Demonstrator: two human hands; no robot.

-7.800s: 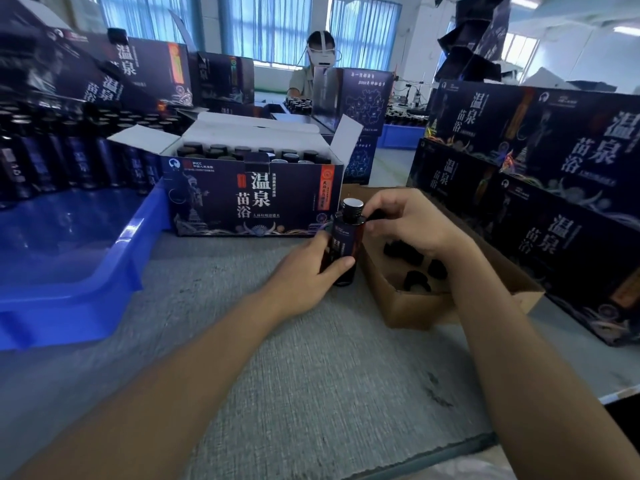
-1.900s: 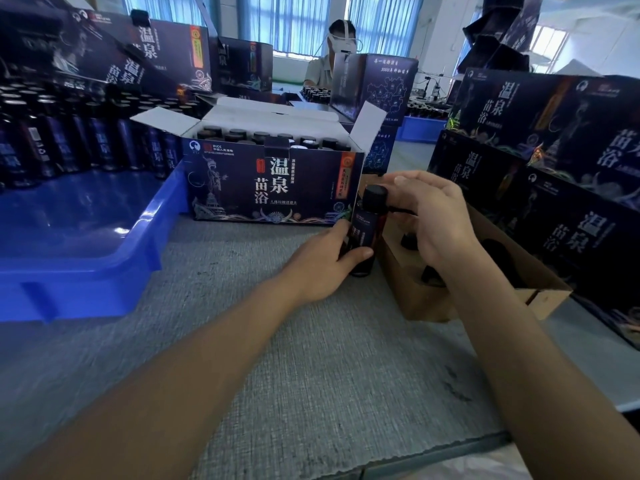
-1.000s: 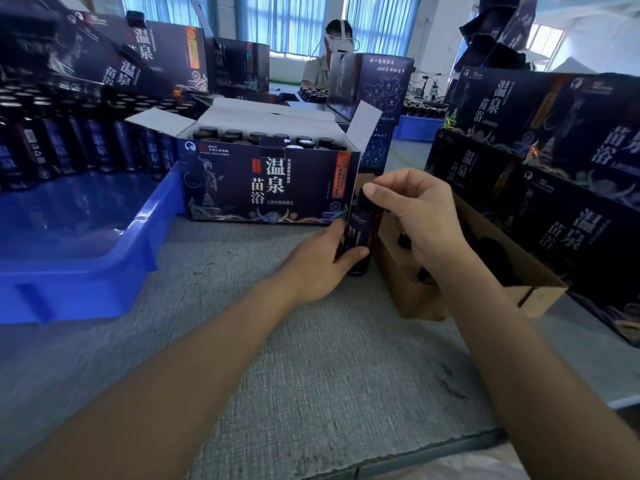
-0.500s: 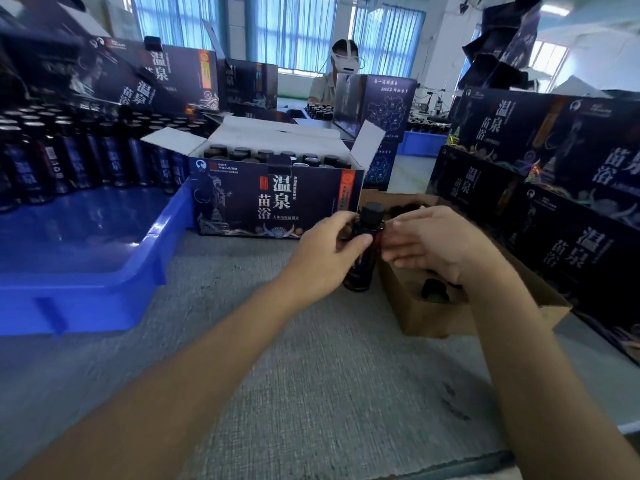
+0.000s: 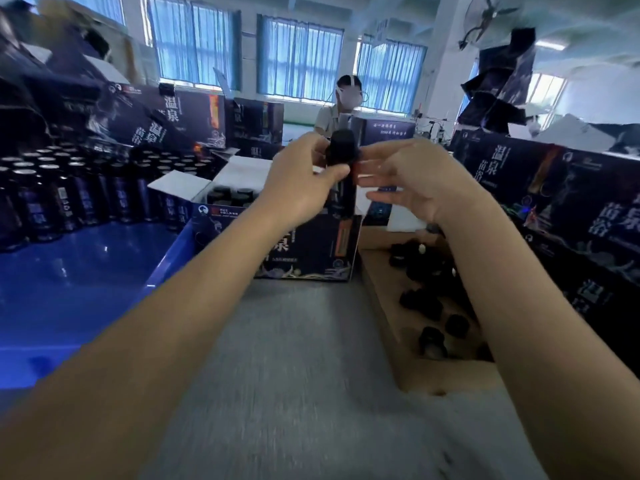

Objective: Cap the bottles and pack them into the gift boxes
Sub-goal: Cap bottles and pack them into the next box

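Observation:
A dark bottle (image 5: pixel 344 174) with a black cap is lifted off the table, above the open gift box (image 5: pixel 311 247). My left hand (image 5: pixel 298 188) grips it around the body. My right hand (image 5: pixel 415 181) is right beside it, fingers straight and spread, the tips near the bottle's neck. The gift box holds several capped bottles (image 5: pixel 230 195) in rows, its white flaps standing open.
A brown cardboard box (image 5: pixel 391 306) with loose black caps (image 5: pixel 420 303) lies at right. A blue tray (image 5: pixel 69 282) with many dark bottles (image 5: pixel 69 195) is at left. Closed gift boxes (image 5: pixel 571 209) stack along the right. A person sits behind.
The bottle has risen from the table to above the gift box in my left hand. My right hand has come off the cap and opened. The view tilted upward.

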